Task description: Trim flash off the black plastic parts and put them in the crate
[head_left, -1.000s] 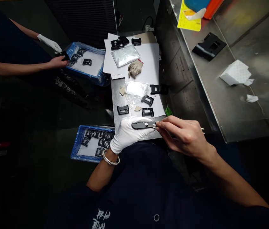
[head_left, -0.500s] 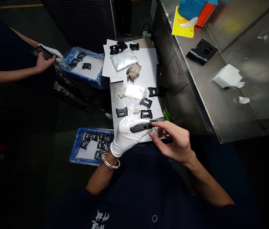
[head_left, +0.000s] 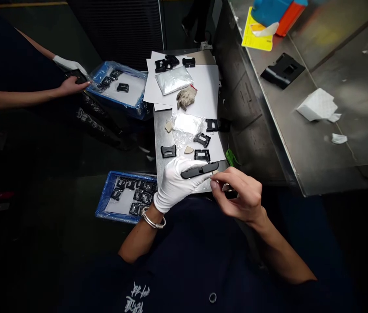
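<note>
My left hand, in a white glove, is closed around a black plastic part held edge-on, its long narrow side facing me. Just right of the part's lower edge, my bare right hand has thumb and forefinger pinched together. A small pale bit shows at those fingertips, too little to name. Beyond the hands, on the table, are a black plastic frame, another tilted frame and a black slotted part. Between them lies a beige wedge-shaped piece.
A blue tray of wrapped black parts sits low at left. A co-worker's hands hold a dark part by another blue bin. The table bears a clear plastic bag and a worn glove. A metal bench rises at right.
The right fingers have moved off the top of the black part to its lower right edge, baring its far end. The co-worker's hands have shifted right, nearer the bin.
</note>
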{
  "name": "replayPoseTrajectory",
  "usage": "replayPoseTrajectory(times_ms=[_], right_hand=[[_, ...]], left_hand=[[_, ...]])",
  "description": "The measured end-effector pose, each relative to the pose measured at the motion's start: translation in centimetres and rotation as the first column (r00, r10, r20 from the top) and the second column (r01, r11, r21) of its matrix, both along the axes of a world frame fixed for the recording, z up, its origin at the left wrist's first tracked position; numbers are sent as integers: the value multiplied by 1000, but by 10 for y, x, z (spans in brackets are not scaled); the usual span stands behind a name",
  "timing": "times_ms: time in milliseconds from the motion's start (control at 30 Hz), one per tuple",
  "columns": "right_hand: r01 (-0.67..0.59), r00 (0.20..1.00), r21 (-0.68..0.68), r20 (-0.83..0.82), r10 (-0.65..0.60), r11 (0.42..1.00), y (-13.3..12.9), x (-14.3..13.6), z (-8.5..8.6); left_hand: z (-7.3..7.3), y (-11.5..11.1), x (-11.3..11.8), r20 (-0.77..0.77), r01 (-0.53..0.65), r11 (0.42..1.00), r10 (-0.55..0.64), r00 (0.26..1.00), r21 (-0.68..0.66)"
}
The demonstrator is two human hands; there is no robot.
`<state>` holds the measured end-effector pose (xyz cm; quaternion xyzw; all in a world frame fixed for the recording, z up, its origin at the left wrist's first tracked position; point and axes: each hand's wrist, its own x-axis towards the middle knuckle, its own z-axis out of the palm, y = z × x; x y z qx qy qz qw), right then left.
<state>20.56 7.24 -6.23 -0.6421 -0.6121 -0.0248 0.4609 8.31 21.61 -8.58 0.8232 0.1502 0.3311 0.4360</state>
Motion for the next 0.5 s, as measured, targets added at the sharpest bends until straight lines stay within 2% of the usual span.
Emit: replayPoseTrajectory(times_ms=[133,233,333,400,500], right_hand=[[13,999,-33,30,-12,999,1,-2,5],[23,1000,-138,1,-24,990,-3,-3,7],[27,999,-129,-16,-29,991,-8,-5,4],[67,998,-128,3,-67,990,-9,-7,0],[179,983,-231,89,-163,956,-8,-11,-2]], left_hand=[[-1,-3,0,12,-26,1000,26,1000,-3],[-3,-6,1,21,-107,994,106,994,7],[-7,-9,3,51,-205,977,202,978,59],[-8,-10,3,71,-245,965,239,968,89],[-8,-10,3,67,-274,949,266,962,157]])
